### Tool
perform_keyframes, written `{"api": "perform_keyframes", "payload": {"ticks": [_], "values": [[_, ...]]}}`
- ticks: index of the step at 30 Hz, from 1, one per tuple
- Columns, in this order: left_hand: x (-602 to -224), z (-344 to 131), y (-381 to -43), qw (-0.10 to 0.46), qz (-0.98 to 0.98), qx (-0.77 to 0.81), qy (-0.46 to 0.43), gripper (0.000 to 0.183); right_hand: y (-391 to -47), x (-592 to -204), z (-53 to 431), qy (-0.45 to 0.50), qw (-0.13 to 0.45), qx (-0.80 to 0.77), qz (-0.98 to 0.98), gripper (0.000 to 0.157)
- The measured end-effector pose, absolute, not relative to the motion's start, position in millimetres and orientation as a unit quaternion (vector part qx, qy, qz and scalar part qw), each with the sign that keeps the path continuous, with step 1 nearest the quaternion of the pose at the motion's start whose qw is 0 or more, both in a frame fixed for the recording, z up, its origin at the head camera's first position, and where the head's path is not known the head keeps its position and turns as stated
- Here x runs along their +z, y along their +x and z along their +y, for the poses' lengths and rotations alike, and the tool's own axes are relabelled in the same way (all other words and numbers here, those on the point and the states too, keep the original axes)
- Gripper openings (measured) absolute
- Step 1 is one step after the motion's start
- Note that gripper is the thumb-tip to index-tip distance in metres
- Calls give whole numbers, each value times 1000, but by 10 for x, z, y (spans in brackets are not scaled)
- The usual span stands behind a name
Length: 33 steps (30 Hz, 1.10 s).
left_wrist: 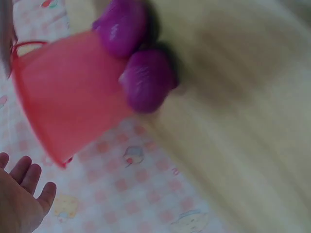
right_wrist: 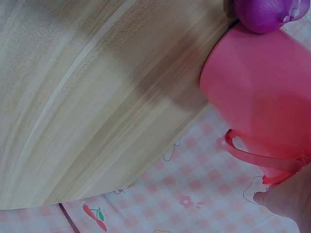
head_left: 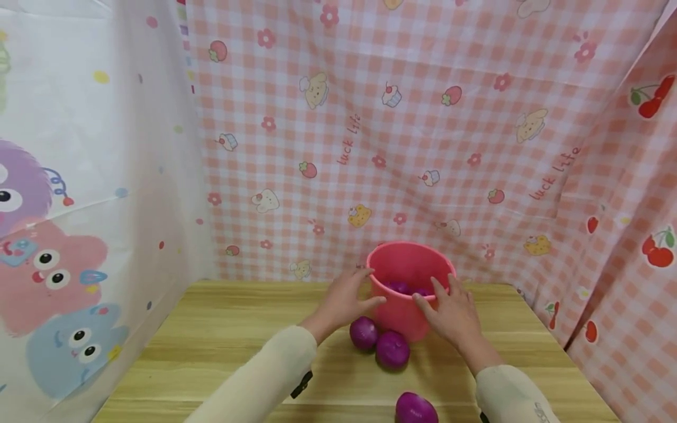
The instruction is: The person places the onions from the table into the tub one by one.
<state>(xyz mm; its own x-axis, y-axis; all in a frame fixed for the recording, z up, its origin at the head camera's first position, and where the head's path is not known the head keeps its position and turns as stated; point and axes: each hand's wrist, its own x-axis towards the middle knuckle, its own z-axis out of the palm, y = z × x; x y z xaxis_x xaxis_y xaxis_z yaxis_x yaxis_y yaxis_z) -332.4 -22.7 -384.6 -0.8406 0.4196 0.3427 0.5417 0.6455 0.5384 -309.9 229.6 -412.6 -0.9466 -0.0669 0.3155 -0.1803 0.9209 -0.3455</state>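
Note:
A pink bucket (head_left: pixel 399 314) with a handle stands toward the back of the table, purple onions (head_left: pixel 399 288) partly visible inside. My left hand (head_left: pixel 346 299) is at the bucket's left side with fingers loosely extended; the left wrist view shows its fingers spread beside the rim, holding nothing. Over the right part of the rim lies my right hand (head_left: pixel 455 311), fingers and thumb spread apart. Two purple onions, one (head_left: pixel 364 333) on the left and another (head_left: pixel 392 351) on the right, sit side by side against the bucket's front. Nearer the front is another onion (head_left: pixel 416 408), cut by the frame edge.
The wooden table (head_left: pixel 238 352) ends just behind the bucket. A pink checked curtain (head_left: pixel 328 147) hangs behind, with a white cartoon-printed curtain (head_left: pixel 132 176) at the left and a cherry-printed one (head_left: pixel 634 194) at the right.

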Motion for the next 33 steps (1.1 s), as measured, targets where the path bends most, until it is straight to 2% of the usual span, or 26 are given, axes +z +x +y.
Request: {"api": "perform_keyframes", "payload": {"ticks": [7,15,18,33], "values": [[-4261,-450,-3070,59,-891,-350,-283,67,-3088,-4153,2297,63,153,192,-967,80],[-4678,-657,-2827,-44,-903,-340,-258,79,-3083,-4154,2312,61,150,197,-967,82],[-4737,-659,-2791,-69,-908,-327,-255,78,-3077,-4144,2315,59,152,196,-967,81],[-4954,-569,-2616,-91,-916,-282,-271,82,-3075,-4123,2273,60,152,195,-967,82]]}}
